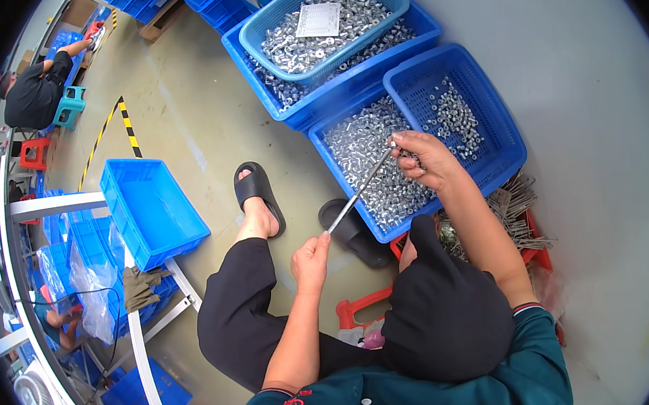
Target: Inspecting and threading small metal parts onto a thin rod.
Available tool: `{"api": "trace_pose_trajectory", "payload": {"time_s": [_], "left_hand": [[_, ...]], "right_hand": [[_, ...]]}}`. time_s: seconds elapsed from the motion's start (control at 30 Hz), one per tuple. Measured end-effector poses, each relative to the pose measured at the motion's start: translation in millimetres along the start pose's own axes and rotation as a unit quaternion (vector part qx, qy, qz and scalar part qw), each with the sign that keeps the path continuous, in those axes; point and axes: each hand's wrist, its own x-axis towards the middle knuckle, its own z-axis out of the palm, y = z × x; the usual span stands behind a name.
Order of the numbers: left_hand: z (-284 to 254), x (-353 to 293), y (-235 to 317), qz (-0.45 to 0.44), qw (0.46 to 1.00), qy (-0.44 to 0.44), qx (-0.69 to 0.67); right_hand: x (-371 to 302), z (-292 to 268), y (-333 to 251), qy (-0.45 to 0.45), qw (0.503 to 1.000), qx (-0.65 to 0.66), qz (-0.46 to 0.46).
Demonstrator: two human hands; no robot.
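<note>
Silver, slants as thin rod [360, 189] from clamped left hand [312, 262] to right hand [430, 161], fingertips pinching, over left edge of blue crate [332, 163].

A rod [377, 168] spans the gap from the left grip [311, 264] to the right grip [427, 161], which is above a bin [334, 168] holding metal pieces [365, 141]. A basket [504, 123] overlaps the bin's right side, with more pieces inside. Beyond both, a crate [360, 80] carries a tub [350, 58] filled with pieces, a paper slip [318, 19] lying on top. Nearer the body, right of the bin, lies a bundle of rods [516, 205]. An unworn slipper [359, 242] sits on the floor [190, 83], just left of the bin. Farther left, another crate [163, 251] is beside a frame [145, 372].
</note>
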Motion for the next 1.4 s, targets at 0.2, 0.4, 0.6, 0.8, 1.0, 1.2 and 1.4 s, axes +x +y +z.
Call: {"api": "trace_pose_trajectory", "payload": {"time_s": [0.2, 0.4, 0.6, 0.8, 1.0, 1.2, 1.4], "left_hand": [[-3.0, -0.1, 2.1, -0.011, 1.0, -0.003, 0.014], [-2.0, 0.2, 2.8, -0.012, 1.0, -0.007, -0.012], [0.4, 2.6, -4.6, -0.011, 0.999, -0.023, -0.048], [12.1, 3.9, 2.5, -0.012, 0.981, -0.062, -0.181], [12.9, 6.0, -8.3, -0.028, 0.986, -0.036, -0.162], [8.5, 7.5, -15.7, -0.033, 0.996, -0.024, -0.081], [4.0, 1.7, -5.6, -0.028, 1.0, -0.01, 0.003]], "right_hand": [[-3.0, -0.9, 8.5, -0.059, 0.998, 0.018, -0.002], [1.1, 3.1, 8.7, -0.085, 0.996, 0.033, 0.005], [-9.9, 20.5, -0.8, -0.036, 0.986, -0.158, -0.032], [-12.2, 32.5, 40.7, -0.096, 0.971, -0.22, -0.014], [3.0, 1.2, 36.1, -0.052, 0.995, -0.043, 0.075], [4.2, -5.1, 27.4, -0.015, 0.994, 0.078, 0.07], [8.5, -15.4, 27.3, -0.102, 0.978, 0.174, 0.045]]}}
